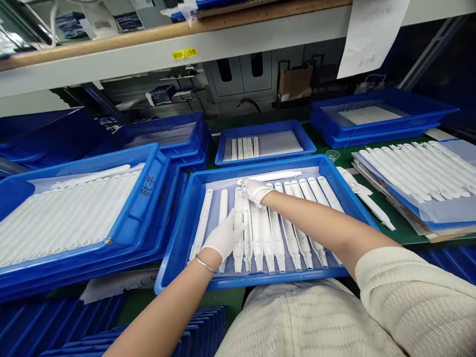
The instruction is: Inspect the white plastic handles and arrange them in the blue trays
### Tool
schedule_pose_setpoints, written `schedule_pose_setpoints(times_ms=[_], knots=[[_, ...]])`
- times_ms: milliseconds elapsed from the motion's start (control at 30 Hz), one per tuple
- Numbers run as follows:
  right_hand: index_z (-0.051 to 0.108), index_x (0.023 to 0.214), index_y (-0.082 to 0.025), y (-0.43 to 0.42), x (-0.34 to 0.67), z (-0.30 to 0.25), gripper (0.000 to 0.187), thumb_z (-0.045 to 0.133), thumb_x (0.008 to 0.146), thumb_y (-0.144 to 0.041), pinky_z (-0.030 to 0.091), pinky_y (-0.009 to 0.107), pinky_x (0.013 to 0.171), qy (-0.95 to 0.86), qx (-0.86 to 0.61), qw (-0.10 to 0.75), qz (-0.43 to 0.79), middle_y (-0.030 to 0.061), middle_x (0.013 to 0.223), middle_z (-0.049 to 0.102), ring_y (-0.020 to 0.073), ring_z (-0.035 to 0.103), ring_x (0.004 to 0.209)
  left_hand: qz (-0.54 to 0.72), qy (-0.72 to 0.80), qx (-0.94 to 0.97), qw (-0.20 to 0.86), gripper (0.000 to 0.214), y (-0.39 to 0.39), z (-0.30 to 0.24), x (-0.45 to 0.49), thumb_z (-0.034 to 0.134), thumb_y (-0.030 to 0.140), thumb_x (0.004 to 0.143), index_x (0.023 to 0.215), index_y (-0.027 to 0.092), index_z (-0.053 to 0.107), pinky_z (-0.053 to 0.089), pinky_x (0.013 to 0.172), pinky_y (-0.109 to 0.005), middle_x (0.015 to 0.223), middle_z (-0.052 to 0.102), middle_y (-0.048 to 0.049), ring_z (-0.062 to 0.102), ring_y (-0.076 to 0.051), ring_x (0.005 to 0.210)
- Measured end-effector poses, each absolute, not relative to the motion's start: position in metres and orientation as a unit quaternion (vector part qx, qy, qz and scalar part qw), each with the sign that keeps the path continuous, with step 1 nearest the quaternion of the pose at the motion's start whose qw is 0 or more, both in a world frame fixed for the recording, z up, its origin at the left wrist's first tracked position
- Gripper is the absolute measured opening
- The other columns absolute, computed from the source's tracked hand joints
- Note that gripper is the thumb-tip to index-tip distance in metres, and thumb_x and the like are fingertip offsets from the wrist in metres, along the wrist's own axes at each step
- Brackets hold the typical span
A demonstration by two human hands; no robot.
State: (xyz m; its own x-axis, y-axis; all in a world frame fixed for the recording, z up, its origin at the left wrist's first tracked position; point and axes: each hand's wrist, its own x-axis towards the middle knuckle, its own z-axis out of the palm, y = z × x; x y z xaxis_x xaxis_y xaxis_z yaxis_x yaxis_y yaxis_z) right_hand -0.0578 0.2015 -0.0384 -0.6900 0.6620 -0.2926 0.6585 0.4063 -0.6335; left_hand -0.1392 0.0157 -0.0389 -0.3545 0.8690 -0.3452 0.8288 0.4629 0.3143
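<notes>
A blue tray in front of me holds a row of several long white plastic sticks lying side by side on a clear sheet. My left hand, in a white glove, rests on the lower part of the sticks at the left of the row, thumb and fingers pinching one stick. My right hand, also gloved, reaches across to the top ends of the same sticks, its fingers curled on them. One loose stick lies crosswise at the tray's far edge.
At left a large blue tray is filled with white sticks. A smaller blue tray behind holds a few sticks. Stacked trays stand back right; at right, more sticks lie on stacked sheets. A shelf runs overhead.
</notes>
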Motion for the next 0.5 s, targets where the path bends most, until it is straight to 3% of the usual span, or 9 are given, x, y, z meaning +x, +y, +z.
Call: schedule_pose_setpoints(times_ms=[133,300,400,500], knots=[[0.049,0.149,-0.027,0.206,-0.058,-0.034,0.065,0.066,0.088,-0.037,0.051,0.033,0.059,-0.860,-0.378,-0.027,0.342,0.0119,0.118,0.070,0.0231,0.067,0.064,-0.003,0.816,0.521,0.251,0.068,0.013,-0.035,-0.138,0.041,0.043,0.098,0.158,0.013,0.030,0.046,0.071,-0.036,0.105,0.076,-0.0195,0.074,-0.036,0.093],[0.058,0.138,-0.022,0.211,-0.087,-0.020,0.048,0.056,0.096,-0.045,0.054,0.032,0.079,-0.889,-0.358,-0.004,0.285,0.0111,0.122,0.070,0.0263,0.070,0.095,0.034,0.814,0.524,0.249,0.056,-0.001,-0.019,-0.147,0.038,0.046,0.099,0.150,0.023,0.047,0.048,0.073,-0.036,0.112,0.076,-0.0145,0.072,-0.034,0.099],[0.065,0.131,-0.021,0.205,-0.119,-0.013,0.044,0.063,0.092,-0.042,0.054,0.034,0.086,-0.900,-0.341,-0.036,0.268,0.0123,0.123,0.070,0.0292,0.069,0.105,0.032,0.838,0.513,0.182,0.045,-0.011,-0.009,-0.170,0.037,0.044,0.100,0.130,0.023,0.063,0.049,0.075,-0.036,0.112,0.075,-0.0137,0.071,-0.032,0.100],[0.071,0.122,-0.013,0.193,-0.147,-0.011,0.043,0.071,0.087,-0.038,0.053,0.042,0.092,-0.902,-0.338,-0.083,0.255,0.0204,0.122,0.069,0.0366,0.067,0.112,-0.028,0.868,0.479,0.126,0.041,-0.018,-0.008,-0.194,0.036,0.041,0.099,0.114,0.019,0.067,0.050,0.072,-0.037,0.107,0.073,-0.0167,0.071,-0.033,0.093]])
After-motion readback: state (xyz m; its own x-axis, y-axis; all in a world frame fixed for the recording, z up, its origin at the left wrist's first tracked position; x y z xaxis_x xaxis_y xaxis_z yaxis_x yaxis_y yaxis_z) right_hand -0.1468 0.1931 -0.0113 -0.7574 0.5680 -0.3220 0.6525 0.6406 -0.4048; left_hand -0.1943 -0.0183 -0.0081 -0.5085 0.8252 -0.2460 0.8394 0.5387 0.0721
